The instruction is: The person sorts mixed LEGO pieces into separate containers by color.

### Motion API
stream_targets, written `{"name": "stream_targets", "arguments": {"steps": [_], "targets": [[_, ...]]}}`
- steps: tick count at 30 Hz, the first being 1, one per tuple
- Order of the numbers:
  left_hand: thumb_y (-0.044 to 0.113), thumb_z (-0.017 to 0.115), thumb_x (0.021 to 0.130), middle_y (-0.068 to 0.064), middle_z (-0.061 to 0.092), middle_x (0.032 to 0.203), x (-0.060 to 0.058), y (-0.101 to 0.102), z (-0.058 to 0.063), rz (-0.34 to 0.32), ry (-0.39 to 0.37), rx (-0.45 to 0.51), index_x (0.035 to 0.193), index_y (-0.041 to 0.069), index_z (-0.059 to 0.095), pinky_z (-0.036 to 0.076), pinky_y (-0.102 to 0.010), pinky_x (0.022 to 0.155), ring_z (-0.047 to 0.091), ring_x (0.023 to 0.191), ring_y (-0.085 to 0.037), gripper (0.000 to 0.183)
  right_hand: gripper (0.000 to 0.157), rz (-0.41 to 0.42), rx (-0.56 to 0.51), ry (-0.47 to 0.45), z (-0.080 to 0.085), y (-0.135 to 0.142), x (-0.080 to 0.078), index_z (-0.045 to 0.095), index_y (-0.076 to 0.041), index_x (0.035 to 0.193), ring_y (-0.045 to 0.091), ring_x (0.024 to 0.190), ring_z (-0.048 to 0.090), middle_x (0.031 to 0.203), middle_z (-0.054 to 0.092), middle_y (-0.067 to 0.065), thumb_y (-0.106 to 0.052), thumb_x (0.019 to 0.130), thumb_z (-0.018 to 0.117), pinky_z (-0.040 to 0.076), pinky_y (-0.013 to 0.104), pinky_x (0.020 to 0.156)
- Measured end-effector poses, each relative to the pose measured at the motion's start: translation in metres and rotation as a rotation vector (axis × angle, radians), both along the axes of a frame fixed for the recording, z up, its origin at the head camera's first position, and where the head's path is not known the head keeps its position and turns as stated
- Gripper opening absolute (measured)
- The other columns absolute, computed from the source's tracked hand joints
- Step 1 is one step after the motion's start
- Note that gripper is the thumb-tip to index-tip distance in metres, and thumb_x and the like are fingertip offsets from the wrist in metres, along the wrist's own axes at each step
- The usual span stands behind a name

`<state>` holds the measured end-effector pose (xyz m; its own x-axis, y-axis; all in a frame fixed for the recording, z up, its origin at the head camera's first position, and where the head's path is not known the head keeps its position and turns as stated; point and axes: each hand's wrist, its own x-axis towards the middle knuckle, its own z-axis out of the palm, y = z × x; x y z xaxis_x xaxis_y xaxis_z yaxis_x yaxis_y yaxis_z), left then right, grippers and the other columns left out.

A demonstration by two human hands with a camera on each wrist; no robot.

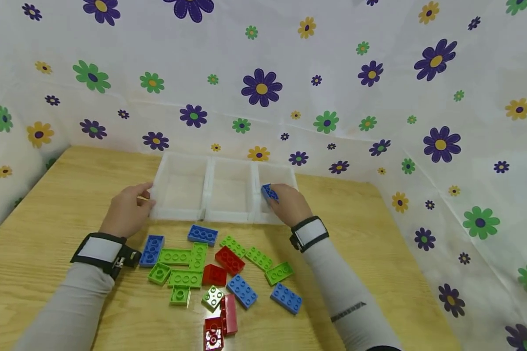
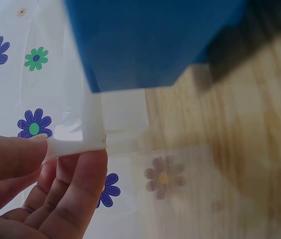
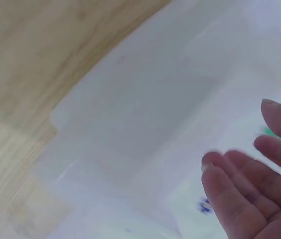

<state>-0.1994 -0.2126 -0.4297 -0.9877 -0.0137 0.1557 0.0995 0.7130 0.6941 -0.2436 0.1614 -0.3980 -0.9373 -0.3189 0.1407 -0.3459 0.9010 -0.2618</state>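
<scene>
My left hand (image 1: pixel 125 210) pinches the left edge of a white plastic bin (image 1: pixel 158 187); in the left wrist view, thumb and fingers (image 2: pixel 83 184) meet on its rim (image 2: pixel 75 145). My right hand (image 1: pixel 289 201) is over the right-hand bin (image 1: pixel 277 170) of the row. A blue toy brick (image 1: pixel 269 192) shows tilted beside its fingertips, partly covered by the hand. The right wrist view shows the right hand (image 3: pixel 257 186) with a gap between thumb and fingers and no brick between them. A middle bin (image 1: pixel 231 192) stands between the other two.
Loose toy bricks lie before the bins: blue (image 1: pixel 202 235), green (image 1: pixel 175 256) and red (image 1: pixel 230 260). Another blue brick (image 1: pixel 152 251) lies by my left wrist, looming large in the left wrist view. A flowered cloth (image 1: pixel 228 63) hangs behind the wooden table (image 1: pixel 347 214).
</scene>
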Motion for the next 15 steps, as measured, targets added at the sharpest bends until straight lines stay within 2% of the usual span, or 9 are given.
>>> {"name": "stream_targets", "arguments": {"steps": [1,3,5,8,10,12,15], "targets": [[0.005,0.058,0.102,-0.027,0.058,0.117,0.0,0.0,0.001,-0.002,-0.012,0.004,0.148,-0.01,0.045,0.056,-0.052,0.08,0.062,0.107,-0.045,0.05,0.029,0.029,-0.019,0.016,0.002,0.006,0.013,0.07,-0.002,0.125,0.028,0.116,0.068,0.125,0.071,0.014,-0.015,0.099,0.069,0.054,0.042,0.1],[0.005,0.058,0.102,-0.026,0.058,0.116,0.0,0.001,0.001,-0.005,-0.019,0.001,0.148,-0.01,0.044,0.055,-0.05,0.079,0.061,0.106,-0.044,0.051,0.03,0.081,-0.048,0.021,0.001,0.018,0.038,0.07,-0.003,0.125,0.029,0.117,0.068,0.126,0.071,0.014,-0.013,0.097,0.072,0.055,0.042,0.1],[0.005,0.057,0.102,-0.026,0.057,0.115,-0.001,0.001,0.001,-0.009,-0.023,0.003,0.149,-0.01,0.043,0.054,-0.05,0.08,0.06,0.107,-0.044,0.05,0.028,0.14,-0.098,-0.031,-0.004,0.032,0.063,0.072,-0.004,0.123,0.028,0.116,0.069,0.125,0.072,0.012,-0.009,0.095,0.072,0.055,0.044,0.099],[0.005,0.056,0.103,-0.027,0.057,0.116,-0.002,0.001,-0.001,-0.014,-0.023,0.002,0.149,-0.01,0.043,0.054,-0.054,0.083,0.059,0.109,-0.045,0.05,0.03,0.231,-0.147,-0.157,-0.014,0.053,0.095,0.073,-0.006,0.121,0.029,0.122,0.065,0.13,0.07,0.009,0.0,0.093,0.07,0.053,0.047,0.102],[0.005,0.056,0.103,-0.027,0.057,0.117,-0.003,0.001,-0.001,-0.015,-0.024,0.003,0.149,-0.01,0.042,0.054,-0.057,0.086,0.059,0.11,-0.046,0.05,0.032,0.286,-0.174,-0.239,-0.02,0.065,0.111,0.075,-0.008,0.119,0.03,0.127,0.062,0.136,0.067,0.008,0.005,0.09,0.068,0.051,0.048,0.105],[0.006,0.055,0.103,-0.027,0.057,0.117,-0.003,0.001,-0.002,-0.014,-0.025,0.001,0.15,-0.009,0.042,0.054,-0.058,0.087,0.059,0.111,-0.047,0.051,0.033,0.333,-0.176,-0.283,-0.027,0.074,0.123,0.076,-0.009,0.116,0.031,0.129,0.06,0.141,0.064,0.008,0.006,0.088,0.067,0.049,0.049,0.106],[0.006,0.056,0.103,-0.028,0.057,0.118,-0.003,0.001,-0.003,-0.012,-0.02,-0.003,0.15,-0.009,0.042,0.054,-0.059,0.086,0.058,0.111,-0.048,0.051,0.029,0.372,-0.171,-0.289,-0.034,0.081,0.132,0.078,-0.01,0.112,0.032,0.132,0.057,0.144,0.061,0.008,0.001,0.086,0.071,0.047,0.051,0.108]]}}
